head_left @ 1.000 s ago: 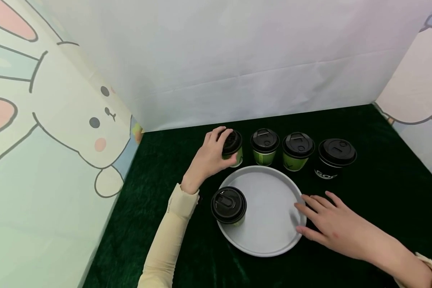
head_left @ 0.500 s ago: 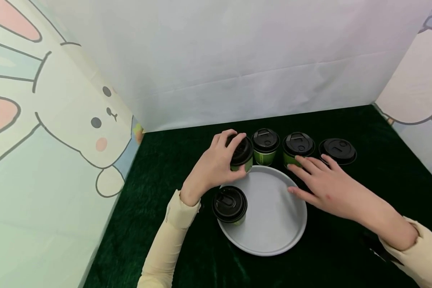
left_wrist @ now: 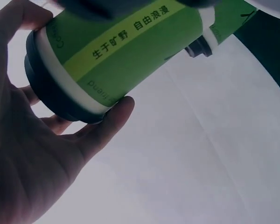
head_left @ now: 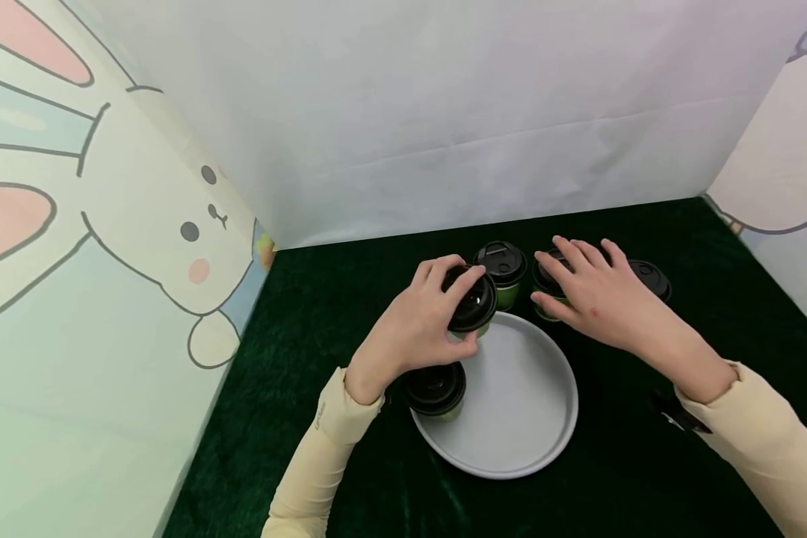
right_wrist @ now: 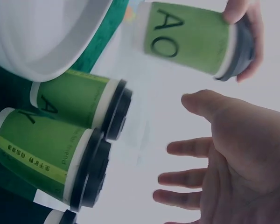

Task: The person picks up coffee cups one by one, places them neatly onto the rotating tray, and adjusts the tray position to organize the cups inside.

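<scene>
My left hand (head_left: 422, 321) grips a green paper coffee cup (left_wrist: 126, 49) by its black lid, fingers on one side and thumb on the other. The cup is raised over the far left rim of a round grey tray (head_left: 511, 418). On the tray's left side stands another lidded cup (head_left: 435, 390), partly hidden by the left hand. My right hand (head_left: 598, 295) is spread with straight fingers above a green lidded cup (right_wrist: 46, 156) in the back row. In the right wrist view, a gap shows between its fingers and that cup's lid.
A green lidded cup (head_left: 502, 270) stands behind the tray, left of the right hand. At the row's right end, a black-lidded cup (head_left: 652, 279) is mostly hidden by that hand. Dark green cloth (head_left: 296, 329) covers the table, with a white backdrop (head_left: 444, 112) behind.
My left hand has lifted the green cup from the row's left end and carried it rightward and nearer, over the tray. My right hand has left the tray's right rim for the back cups.
</scene>
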### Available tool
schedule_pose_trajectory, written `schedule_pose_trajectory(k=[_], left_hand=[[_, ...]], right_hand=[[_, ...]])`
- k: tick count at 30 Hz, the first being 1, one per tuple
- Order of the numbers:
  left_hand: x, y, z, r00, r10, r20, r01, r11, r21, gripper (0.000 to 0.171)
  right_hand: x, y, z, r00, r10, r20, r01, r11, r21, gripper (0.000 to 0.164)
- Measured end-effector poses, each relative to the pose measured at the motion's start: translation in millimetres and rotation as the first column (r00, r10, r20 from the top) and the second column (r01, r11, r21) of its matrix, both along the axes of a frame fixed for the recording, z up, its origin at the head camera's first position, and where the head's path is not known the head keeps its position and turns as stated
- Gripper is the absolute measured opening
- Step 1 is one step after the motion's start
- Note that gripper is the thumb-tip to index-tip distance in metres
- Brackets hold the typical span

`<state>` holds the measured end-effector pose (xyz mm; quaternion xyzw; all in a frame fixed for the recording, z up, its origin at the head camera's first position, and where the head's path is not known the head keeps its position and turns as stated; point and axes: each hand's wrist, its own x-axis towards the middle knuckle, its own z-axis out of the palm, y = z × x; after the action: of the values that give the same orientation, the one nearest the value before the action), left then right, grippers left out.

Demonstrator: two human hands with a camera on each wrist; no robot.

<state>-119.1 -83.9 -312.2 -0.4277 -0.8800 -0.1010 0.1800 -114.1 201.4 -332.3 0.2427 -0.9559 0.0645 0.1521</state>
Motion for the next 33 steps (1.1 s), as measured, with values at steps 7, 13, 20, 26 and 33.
schedule_pose_trajectory(k=[7, 13, 20, 26, 33], left_hand=[[16.1, 7.6, 7.4, 0.998, -0.067, 0.004, 0.067, 0.997, -0.037, 0.074], [31.3, 14.1, 8.9, 0.994, -0.105, 0.043, 0.11, 0.984, -0.137, 0.075], [45.1, 20.0, 8.0, 0.986, -0.135, 0.101, 0.156, 0.958, -0.241, 0.074], [51.8, 25.6, 6.0, 0.979, -0.159, 0.131, 0.194, 0.923, -0.332, 0.076], [62.6, 29.1, 5.1, 0.976, -0.168, 0.141, 0.213, 0.874, -0.437, 0.078]], right_hand=[[-20.7, 1.8, -4.5, 0.993, -0.019, -0.117, 0.019, 1.0, 0.001, 0.067], [-32.3, -0.1, -9.8, 0.994, -0.04, -0.103, 0.037, 0.999, -0.029, 0.069], [-38.0, -2.1, -17.2, 0.996, -0.073, -0.056, 0.071, 0.997, -0.039, 0.069], [-39.0, -3.0, -19.2, 0.995, -0.086, -0.047, 0.084, 0.995, -0.052, 0.067], [-37.0, -2.7, -22.5, 0.996, -0.081, -0.034, 0.079, 0.996, -0.05, 0.067]])
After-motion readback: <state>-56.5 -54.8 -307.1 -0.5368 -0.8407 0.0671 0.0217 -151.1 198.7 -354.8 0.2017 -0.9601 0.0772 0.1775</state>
